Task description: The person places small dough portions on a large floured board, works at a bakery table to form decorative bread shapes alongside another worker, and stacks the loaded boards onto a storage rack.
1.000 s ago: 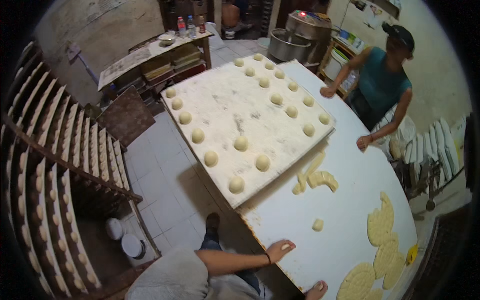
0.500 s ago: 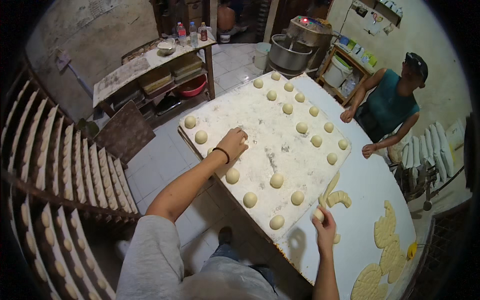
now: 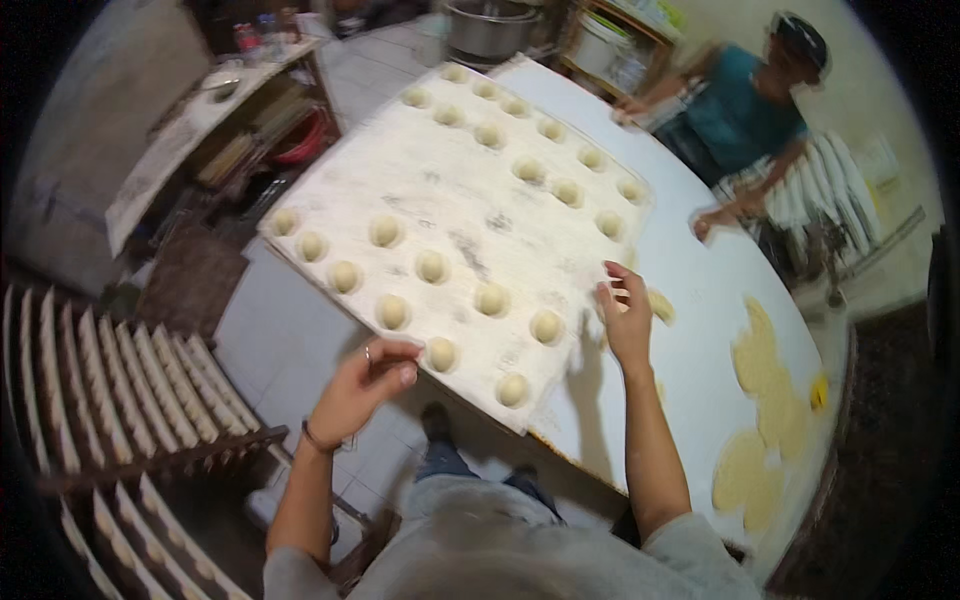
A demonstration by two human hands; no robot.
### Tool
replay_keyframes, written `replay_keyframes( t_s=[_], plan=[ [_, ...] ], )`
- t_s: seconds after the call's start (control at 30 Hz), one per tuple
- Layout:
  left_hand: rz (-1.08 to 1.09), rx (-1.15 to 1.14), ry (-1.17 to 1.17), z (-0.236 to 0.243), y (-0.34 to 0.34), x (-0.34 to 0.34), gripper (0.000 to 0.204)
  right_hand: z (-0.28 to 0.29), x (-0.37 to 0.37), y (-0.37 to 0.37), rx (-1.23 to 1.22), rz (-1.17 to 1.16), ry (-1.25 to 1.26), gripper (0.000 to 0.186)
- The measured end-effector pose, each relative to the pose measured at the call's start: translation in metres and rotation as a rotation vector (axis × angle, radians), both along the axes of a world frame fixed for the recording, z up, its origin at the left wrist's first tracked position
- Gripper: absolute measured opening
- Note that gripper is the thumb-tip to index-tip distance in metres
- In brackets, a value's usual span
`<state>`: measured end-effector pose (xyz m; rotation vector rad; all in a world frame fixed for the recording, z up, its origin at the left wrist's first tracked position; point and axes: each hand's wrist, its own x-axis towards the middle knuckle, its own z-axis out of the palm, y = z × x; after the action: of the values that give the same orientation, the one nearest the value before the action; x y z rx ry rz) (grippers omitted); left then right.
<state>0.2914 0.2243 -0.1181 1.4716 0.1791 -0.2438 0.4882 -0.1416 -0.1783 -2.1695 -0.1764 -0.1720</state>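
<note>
A floured board (image 3: 390, 180) carries several round dough balls (image 3: 491, 299) in loose rows. My left hand (image 3: 362, 392) is at its near left edge, beside a dough ball (image 3: 440, 354). The thumb and fingers are apart, with no dough between them. Over the board's right edge hovers my right hand (image 3: 626, 318), its fingers bent and spread. I see nothing in its grasp, though blur hides the fingertips somewhat. Cut dough pieces (image 3: 660, 306) lie just beyond that hand, partly covered by it.
Under the board stands a white table (image 3: 690, 330) with flat dough sheets (image 3: 765, 400) at its right. Across it is a person in a teal top (image 3: 745, 105). Racks of filled trays (image 3: 130, 375) stand left; a side table (image 3: 205, 125) and mixer bowl (image 3: 490, 30) are behind.
My left hand has drawn back from the board's middle to its near edge. My right hand, which held a dough ball, has risen to the board's right edge. The view has shifted.
</note>
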Motion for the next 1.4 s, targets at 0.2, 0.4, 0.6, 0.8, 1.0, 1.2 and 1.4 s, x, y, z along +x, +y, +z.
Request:
replay_keyframes(
  t_s=[0.2, 0.4, 0.6, 0.8, 1.0, 1.2, 1.4],
  plan=[
    [-0.593, -0.371, 0.235, -0.066, -0.252, -0.017, 0.031, -0.147, -0.108, -0.268, -0.715, -0.189, -0.016, 0.044],
    [-0.208, 0.791, -0.396, -0.198, -0.440, 0.144, 0.055, -0.149, -0.122, -0.277, -0.261, -0.096, 0.116, 0.029],
    [-0.117, 1.422, -0.246, -0.214, -0.501, 0.275, 0.055, -0.172, -0.209, -0.378, 0.007, -0.191, 0.219, 0.028],
    [-0.140, 0.779, -0.343, -0.212, -0.536, 0.258, 0.045, -0.179, -0.265, -0.458, 0.569, -0.364, 0.497, 0.029],
    [-0.318, 0.220, -0.321, -0.194, -0.654, 0.181, 0.063, -0.175, -0.284, -0.478, 0.717, -0.445, 0.491, 0.031],
    [-0.276, 0.699, -0.402, -0.263, -0.675, 0.090, 0.070, -0.197, -0.290, -0.452, 0.095, -0.491, 0.241, 0.041],
    [-0.430, 0.625, -0.310, -0.236, -0.591, 0.019, 0.040, -0.162, -0.313, -0.428, -0.203, -0.299, 0.131, 0.042]
  ],
)
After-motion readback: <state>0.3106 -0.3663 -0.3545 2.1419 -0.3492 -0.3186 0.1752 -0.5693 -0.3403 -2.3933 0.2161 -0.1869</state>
